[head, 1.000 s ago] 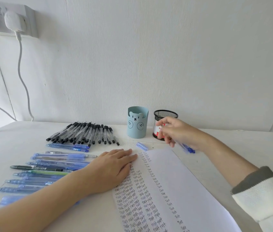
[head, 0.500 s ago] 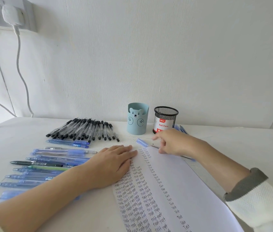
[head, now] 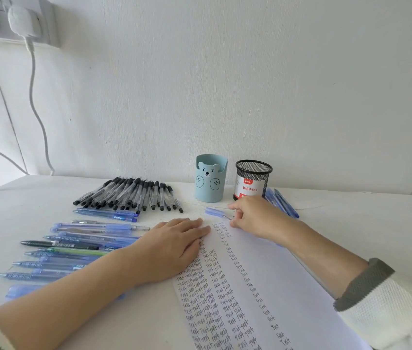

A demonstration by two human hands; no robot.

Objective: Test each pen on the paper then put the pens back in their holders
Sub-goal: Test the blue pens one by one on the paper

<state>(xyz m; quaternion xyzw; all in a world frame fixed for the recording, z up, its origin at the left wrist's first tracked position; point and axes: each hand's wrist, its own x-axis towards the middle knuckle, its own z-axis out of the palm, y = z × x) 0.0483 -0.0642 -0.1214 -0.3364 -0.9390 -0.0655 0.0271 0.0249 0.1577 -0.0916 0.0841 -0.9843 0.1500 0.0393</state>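
Note:
The white paper (head: 275, 281) carries columns of handwritten "Test". My left hand (head: 172, 246) lies flat on its left edge, fingers straight. At the paper's top, my right hand (head: 255, 215) pinches a blue pen (head: 227, 218), whose tip pokes out leftward at the top edge. A loose blue cap (head: 213, 212) lies just left of that tip. Behind stand the light-blue bear holder (head: 210, 181) and the black mesh holder (head: 253, 179).
A row of black-capped pens (head: 129, 194) lies at the back left. Several blue pens and one dark pen (head: 86, 245) lie left of my forearm. More blue pens (head: 284, 202) lie right of the mesh holder. Cables (head: 33, 102) hang from a wall socket.
My right hand came down from beside the mesh holder to the top of the paper, bringing the pen tip to the sheet. My left hand stayed flat on the paper.

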